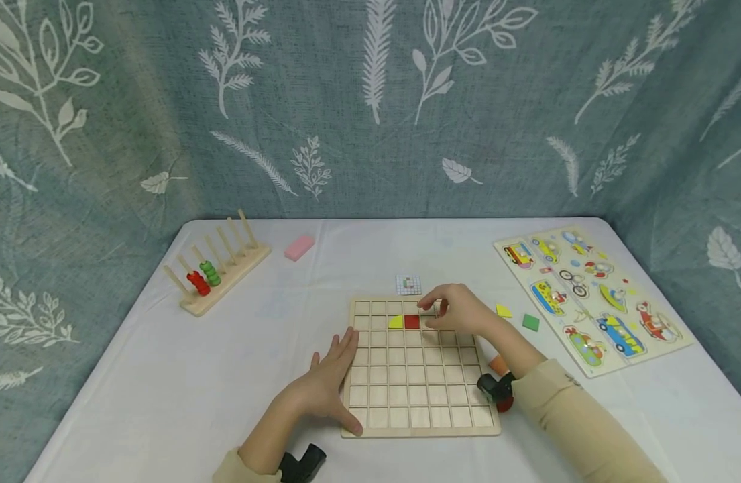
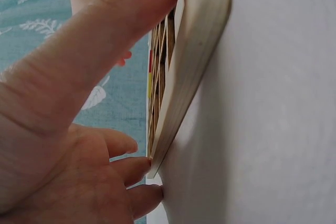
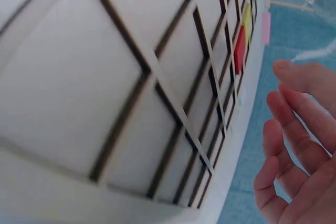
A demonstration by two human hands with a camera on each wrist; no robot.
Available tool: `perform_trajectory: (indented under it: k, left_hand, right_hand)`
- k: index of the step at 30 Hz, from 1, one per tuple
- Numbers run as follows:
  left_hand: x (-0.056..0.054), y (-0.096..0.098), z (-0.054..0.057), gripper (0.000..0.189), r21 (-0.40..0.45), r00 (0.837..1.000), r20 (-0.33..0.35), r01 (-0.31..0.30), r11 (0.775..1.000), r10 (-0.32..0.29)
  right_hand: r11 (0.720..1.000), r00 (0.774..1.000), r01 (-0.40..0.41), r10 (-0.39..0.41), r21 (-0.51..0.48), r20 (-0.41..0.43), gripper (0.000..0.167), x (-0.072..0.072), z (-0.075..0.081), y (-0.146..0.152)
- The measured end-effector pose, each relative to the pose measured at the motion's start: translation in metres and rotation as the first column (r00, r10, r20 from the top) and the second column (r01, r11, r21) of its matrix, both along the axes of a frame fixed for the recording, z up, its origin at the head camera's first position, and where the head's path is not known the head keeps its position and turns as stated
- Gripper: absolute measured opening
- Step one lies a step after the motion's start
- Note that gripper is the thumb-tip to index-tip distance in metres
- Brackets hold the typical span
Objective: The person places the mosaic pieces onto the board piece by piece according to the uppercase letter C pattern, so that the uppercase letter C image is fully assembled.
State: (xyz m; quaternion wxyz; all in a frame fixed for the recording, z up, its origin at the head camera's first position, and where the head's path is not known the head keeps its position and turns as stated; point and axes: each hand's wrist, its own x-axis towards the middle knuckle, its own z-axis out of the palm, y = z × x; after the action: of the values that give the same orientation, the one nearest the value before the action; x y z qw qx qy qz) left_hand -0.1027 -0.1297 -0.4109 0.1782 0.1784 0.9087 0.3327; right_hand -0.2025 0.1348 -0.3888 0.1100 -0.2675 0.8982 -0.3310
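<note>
A square wooden grid board (image 1: 421, 433) lies on the table between the two hands. A yellow piece with a curved edge (image 1: 396, 323) and a red square tile (image 1: 412, 322) sit side by side in its second row. My left hand (image 1: 322, 382) rests along the board's left edge, its thumb (image 2: 113, 22) on the near corner and its fingers spread farther up the side. Over the board's upper right part hovers my right hand (image 1: 461, 310), fingers loosely bent and holding nothing, just right of the red tile. The right wrist view shows these fingers (image 3: 294, 135) empty too.
A small patterned card (image 1: 408, 285) lies beyond the board. Yellow (image 1: 503, 310) and green (image 1: 530, 323) pieces lie to its right, and an orange piece (image 1: 499, 365) is partly hidden by the right arm. A vehicle puzzle (image 1: 593, 302), a peg stand (image 1: 225, 282) and a pink block (image 1: 300, 247) stand around.
</note>
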Motion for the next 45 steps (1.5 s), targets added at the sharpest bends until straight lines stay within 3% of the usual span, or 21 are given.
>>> perform_trajectory:
  k: [28,45]
  left_hand:
    - [-0.001,-0.001,0.001,0.14,-0.003,1.0,0.014,-0.009,1.0,0.009]
    - [-0.001,0.0,-0.001,0.141,0.01,1.0,0.02,-0.017,1.0,0.017]
  right_hand:
    - [0.991,0.986,0.137,-0.135,0.01,-0.099,0.029,0.006,0.003,0.063]
    - [0.98,0.978,0.196,-0.194,0.023,-0.074,0.029,0.008,-0.004,0.096]
